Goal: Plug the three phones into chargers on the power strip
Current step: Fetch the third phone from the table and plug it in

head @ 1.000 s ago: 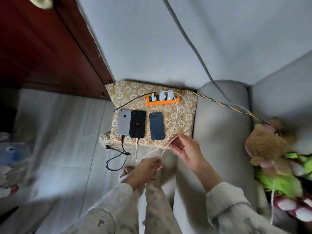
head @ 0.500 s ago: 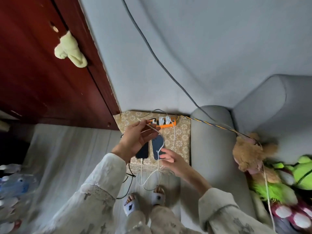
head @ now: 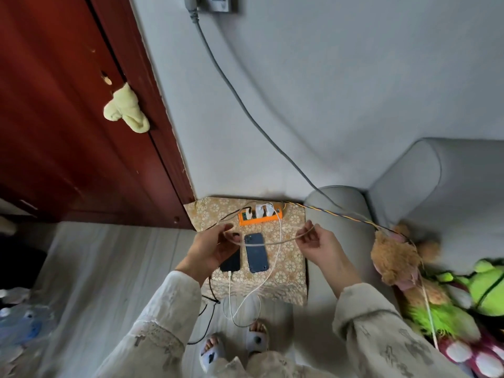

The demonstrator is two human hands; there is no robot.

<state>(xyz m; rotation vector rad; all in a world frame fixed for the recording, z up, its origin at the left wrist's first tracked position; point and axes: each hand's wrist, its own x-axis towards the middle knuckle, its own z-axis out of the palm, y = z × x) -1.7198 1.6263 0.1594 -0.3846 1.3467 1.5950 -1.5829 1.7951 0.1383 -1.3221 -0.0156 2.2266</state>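
Fingers of left hand [head: 210, 249] and right hand [head: 320, 245] each pinch the white cable [head: 272, 242].

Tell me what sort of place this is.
Probably a home living room or bedroom corner: a grey sofa with plush toys, a dark red wooden door, and a cloth-covered stand bearing an orange power strip.

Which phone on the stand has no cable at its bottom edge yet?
The dark blue phone, rightmost on the patterned stand. The black phone beside it has a white cable at its bottom edge.
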